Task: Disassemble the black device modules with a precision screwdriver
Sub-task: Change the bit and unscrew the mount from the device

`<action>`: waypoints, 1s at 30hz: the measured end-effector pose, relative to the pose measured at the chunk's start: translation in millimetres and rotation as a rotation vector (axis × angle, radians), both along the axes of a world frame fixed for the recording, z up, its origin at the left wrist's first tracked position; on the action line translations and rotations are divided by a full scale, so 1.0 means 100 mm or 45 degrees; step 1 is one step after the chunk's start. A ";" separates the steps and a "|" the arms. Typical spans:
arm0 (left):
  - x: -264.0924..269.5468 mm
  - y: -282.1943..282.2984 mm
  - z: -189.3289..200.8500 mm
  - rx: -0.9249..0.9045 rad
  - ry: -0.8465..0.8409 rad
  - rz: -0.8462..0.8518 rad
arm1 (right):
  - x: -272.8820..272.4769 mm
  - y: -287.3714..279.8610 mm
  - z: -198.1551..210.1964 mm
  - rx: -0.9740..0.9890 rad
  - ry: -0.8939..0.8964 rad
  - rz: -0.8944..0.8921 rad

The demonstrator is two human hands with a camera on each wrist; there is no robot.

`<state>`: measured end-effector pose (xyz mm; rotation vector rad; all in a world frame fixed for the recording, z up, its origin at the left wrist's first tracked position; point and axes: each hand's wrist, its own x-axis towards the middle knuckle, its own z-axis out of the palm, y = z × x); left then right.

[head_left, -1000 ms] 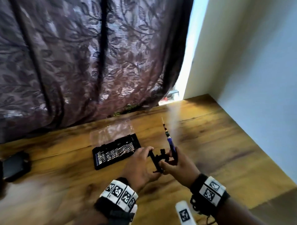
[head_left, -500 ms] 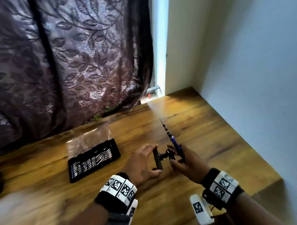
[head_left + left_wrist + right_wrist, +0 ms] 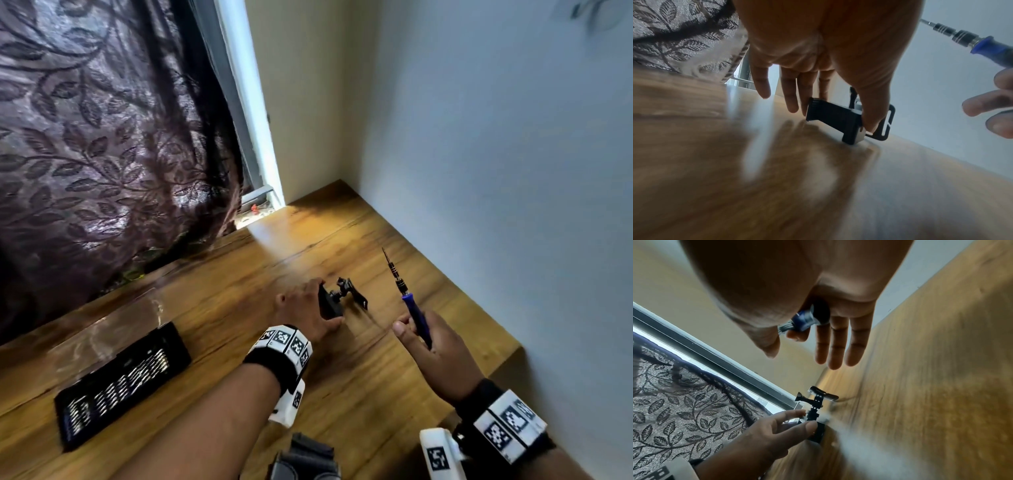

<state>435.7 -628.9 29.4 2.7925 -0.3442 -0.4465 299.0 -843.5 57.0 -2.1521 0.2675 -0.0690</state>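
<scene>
A small black device module (image 3: 339,298) with a jointed bracket stands on the wooden table (image 3: 394,383). My left hand (image 3: 308,313) pinches its flat black block (image 3: 831,116) between thumb and fingers, one corner touching the tabletop; the same module (image 3: 815,410) shows in the right wrist view. My right hand (image 3: 428,339) is off to the right, apart from the module, and holds the blue-handled precision screwdriver (image 3: 407,298) with the bit pointing up and away. The handle (image 3: 807,318) sits between thumb and forefinger, the other fingers straight. The screwdriver (image 3: 972,42) also crosses the left wrist view.
A black bit case (image 3: 120,380) with its clear lid (image 3: 106,329) open lies at the left of the table. A dark leaf-patterned curtain (image 3: 102,137) hangs behind. A white wall (image 3: 496,171) bounds the table on the right, and the table's edge (image 3: 507,356) runs near my right wrist.
My right hand has let go of the module and drawn away to the right with the screwdriver. My left hand has lowered the module to the table. The head view has swung right.
</scene>
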 end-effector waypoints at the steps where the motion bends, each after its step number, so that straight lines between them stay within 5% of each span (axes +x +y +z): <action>1: -0.01 -0.02 -0.03 -0.016 0.027 0.001 | -0.02 -0.02 0.00 0.004 0.011 0.005; 6: -0.15 0.17 0.03 -0.081 0.017 0.032 | 0.05 0.09 0.00 0.047 -0.018 0.074; 11: -0.50 0.94 0.19 -0.204 -0.173 0.185 | 0.32 0.59 -0.01 0.112 -0.046 0.280; 18: -1.55 2.65 0.43 -0.347 -0.407 0.729 | 0.45 1.90 0.09 0.146 -0.136 0.796; 22: -2.35 3.60 0.52 -0.221 -0.391 1.089 | 0.40 2.76 0.10 0.135 -0.119 1.064; 30: -3.52 4.87 0.32 -0.289 -0.432 1.529 | -0.02 4.15 0.46 -0.042 -0.088 1.315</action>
